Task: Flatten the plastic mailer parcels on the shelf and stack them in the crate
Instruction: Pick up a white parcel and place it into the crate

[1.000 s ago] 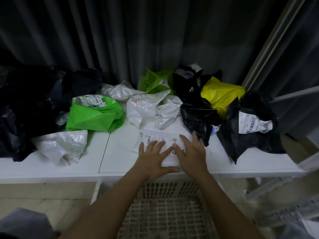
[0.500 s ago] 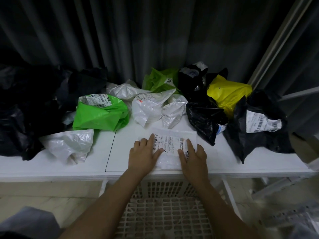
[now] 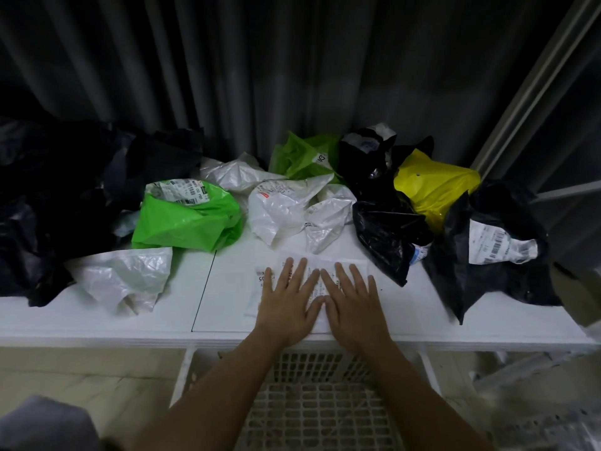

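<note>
Both hands have closed back together from their spread position of half a second ago. Left hand (image 3: 289,301) and right hand (image 3: 354,304) now lie side by side, palms down, fingers extended, pressing rather than grasping the white mailer (image 3: 312,271). It lies flat on the shelf (image 3: 227,301) near the front edge, long axis running left to right. Neither hand is nearer; the mailer sits directly under both. The crate (image 3: 312,402) stands below, directly toward the person. Judgement: flattening is nearly complete; a short pull toward the body takes the mailer over the edge.
</note>
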Motion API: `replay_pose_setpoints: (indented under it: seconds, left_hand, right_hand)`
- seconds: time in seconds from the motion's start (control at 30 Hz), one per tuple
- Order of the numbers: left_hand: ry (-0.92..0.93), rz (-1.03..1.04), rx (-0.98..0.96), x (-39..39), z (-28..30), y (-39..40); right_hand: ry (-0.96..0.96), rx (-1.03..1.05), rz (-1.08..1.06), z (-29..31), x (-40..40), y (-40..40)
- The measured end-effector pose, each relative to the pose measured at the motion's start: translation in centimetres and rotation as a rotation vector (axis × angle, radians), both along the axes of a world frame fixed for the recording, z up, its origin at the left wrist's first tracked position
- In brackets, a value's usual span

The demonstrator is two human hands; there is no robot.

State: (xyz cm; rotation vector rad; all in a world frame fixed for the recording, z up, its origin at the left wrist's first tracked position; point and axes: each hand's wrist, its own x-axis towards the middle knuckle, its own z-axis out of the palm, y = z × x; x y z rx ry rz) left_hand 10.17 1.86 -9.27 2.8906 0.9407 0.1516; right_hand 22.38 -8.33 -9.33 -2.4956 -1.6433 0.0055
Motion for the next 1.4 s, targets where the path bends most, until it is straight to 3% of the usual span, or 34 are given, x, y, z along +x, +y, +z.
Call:
replay_pose_setpoints:
  seconds: [0.23,0.43,0.57,0.7,0.8,0.97,1.07,1.13,1.2,1.27,1.4]
  left_hand:
    - [-0.139,0.029,0.042,0.0,-2.1,0.0]
    - [-0.044,0.049,-0.018,0.1,-1.7,0.1]
    - [0.040,0.034,-0.070,0.1,-0.9,0.3]
    - [0.107,-0.105,-0.130,-1.2,0.1,0.9]
    - [0.155,-0.169,-0.132,-2.9,1.1,1.3]
    - [0.060,0.190,-0.270,-5.4,1.7,-0.7]
    - [-0.180,0.443,-0.290,-6.4,2.7,-3.2]
    - [-0.402,0.625,-0.405,-7.6,3.4,-4.3]
    - [-0.547,0.763,-0.706,-9.2,4.8,-5.3]
    - [-0.589,0.758,-1.043,-10.9,6.1,-6.5]
    - [-0.648,0.633,-1.319,-13.6,6.3,-7.7]
  right_hand:
    - [0.070,0.037,0.013,-1.1,0.3,-0.1]
    - [0.135,-0.036,0.008,-0.5,0.2,0.2]
    - [0.309,-0.230,-0.071,2.8,2.0,1.4]
    - [0.350,-0.411,-0.094,5.6,3.1,2.3]
    - [0.580,-0.423,-0.154,5.9,2.5,1.8]
    - [0.769,-0.216,-0.280,4.7,-1.1,-0.5]
    - [1.017,-0.041,-0.355,4.6,-3.9,-1.7]
    - [1.204,0.082,-0.390,4.5,-5.9,-3.0]
    - [1.306,0.208,-0.412,4.3,-8.1,-4.1]
    - [1.369,0.292,-0.427,3.6,-10.2,-5.0]
    - [1.430,0.260,-0.357,1.8,-13.9,-6.7]
